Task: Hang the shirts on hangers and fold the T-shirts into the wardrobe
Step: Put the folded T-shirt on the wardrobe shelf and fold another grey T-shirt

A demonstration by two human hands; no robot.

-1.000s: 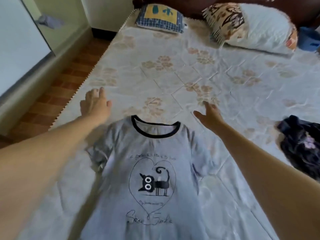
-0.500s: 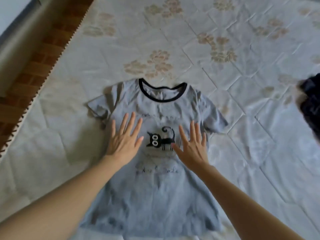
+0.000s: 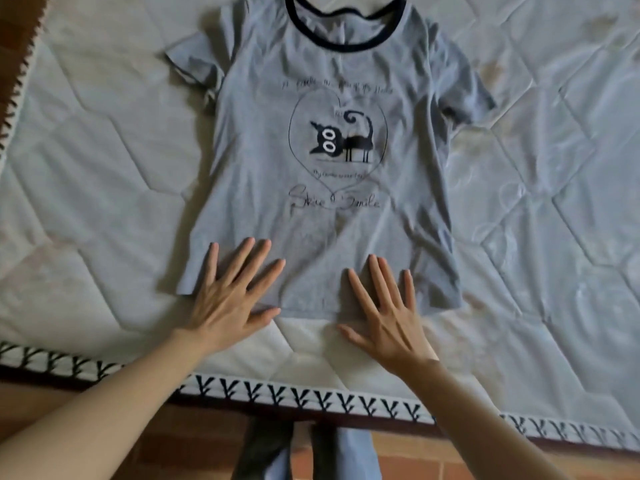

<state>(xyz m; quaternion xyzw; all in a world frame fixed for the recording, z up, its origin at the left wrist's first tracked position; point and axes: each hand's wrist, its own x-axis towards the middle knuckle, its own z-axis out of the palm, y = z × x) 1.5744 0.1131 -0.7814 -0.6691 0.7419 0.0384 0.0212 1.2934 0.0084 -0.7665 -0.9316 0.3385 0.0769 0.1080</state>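
Brick-red floor fills the bottom strip of the frame, and above it runs the bed's edge trim, a pale band printed with dark V-shaped marks, which also climbs the left border. Pale quilted bedspread covers everything else. Left of centre near the bottom, the left hand lies flat, fingers straight and spread, pressing on the lower hem of the grey T-shirt and gripping nothing. That T-shirt lies face up in the middle of the frame, its dark-trimmed collar at the top edge and both short sleeves spread out. Its print shows a black cat inside a thin heart outline; small script lines above and beneath the cat are too blurred to read, and the larger cursive below the heart seems to say "Smile". Right of centre, the right hand is equally flat and spread, fingertips on the hem, palm on the bedspread, holding nothing.
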